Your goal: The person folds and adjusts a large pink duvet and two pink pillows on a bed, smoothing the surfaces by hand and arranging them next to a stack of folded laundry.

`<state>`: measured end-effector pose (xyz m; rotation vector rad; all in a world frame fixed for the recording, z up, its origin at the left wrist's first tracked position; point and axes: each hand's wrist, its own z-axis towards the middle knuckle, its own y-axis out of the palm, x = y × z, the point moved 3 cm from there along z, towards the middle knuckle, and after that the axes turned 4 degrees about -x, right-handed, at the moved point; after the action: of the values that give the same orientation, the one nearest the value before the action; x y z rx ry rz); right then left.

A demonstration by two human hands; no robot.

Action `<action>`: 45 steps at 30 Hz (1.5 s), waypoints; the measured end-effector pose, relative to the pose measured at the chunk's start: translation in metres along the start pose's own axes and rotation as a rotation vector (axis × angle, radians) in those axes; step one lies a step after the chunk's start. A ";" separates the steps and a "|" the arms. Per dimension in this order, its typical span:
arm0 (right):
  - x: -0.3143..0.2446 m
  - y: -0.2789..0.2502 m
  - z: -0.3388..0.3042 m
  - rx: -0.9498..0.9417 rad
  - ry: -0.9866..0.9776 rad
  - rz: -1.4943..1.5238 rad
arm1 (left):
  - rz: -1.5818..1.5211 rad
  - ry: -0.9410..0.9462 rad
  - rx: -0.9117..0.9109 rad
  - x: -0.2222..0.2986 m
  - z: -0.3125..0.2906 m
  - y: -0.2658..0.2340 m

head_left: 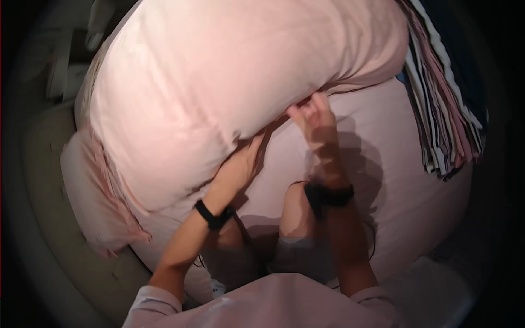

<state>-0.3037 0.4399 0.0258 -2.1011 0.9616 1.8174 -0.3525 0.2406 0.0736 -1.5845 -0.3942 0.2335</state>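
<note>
A bulky pink duvet, folded or bunched up, fills the upper middle of the head view. My left hand reaches in at its lower edge, and the duvet hides its fingertips. Close by on the right, my right hand is at the same edge, slightly blurred. Its fingers are half bent, with the thumb apart from them, and I see no cloth gripped between them. Beneath lies a pink fitted sheet on the bed. Both my wrists wear black bands.
A pile of folded clothes, striped, pink, white and dark, lies at the right side of the bed. Another pink cloth piece, perhaps a pillow, hangs by the left edge, beside a beige padded surface. My bare knees rest on the sheet.
</note>
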 end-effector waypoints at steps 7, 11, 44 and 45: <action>-0.041 0.032 -0.003 0.029 -0.292 -0.581 | -0.544 -0.298 -0.226 -0.019 -0.048 -0.016; -0.023 0.086 -0.045 -0.094 -0.554 -0.876 | -0.177 -0.153 -0.090 -0.052 -0.113 -0.020; 0.086 0.201 -0.056 -0.485 -1.274 -1.552 | 0.219 -0.035 0.240 -0.139 -0.179 0.009; 0.086 0.188 -0.044 -0.569 -1.236 -1.631 | 0.208 -0.020 0.200 -0.145 -0.179 0.014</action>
<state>-0.3757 0.2427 0.0033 -0.6780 -1.2636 1.6482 -0.4154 0.0190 0.0563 -1.4260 -0.2134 0.4354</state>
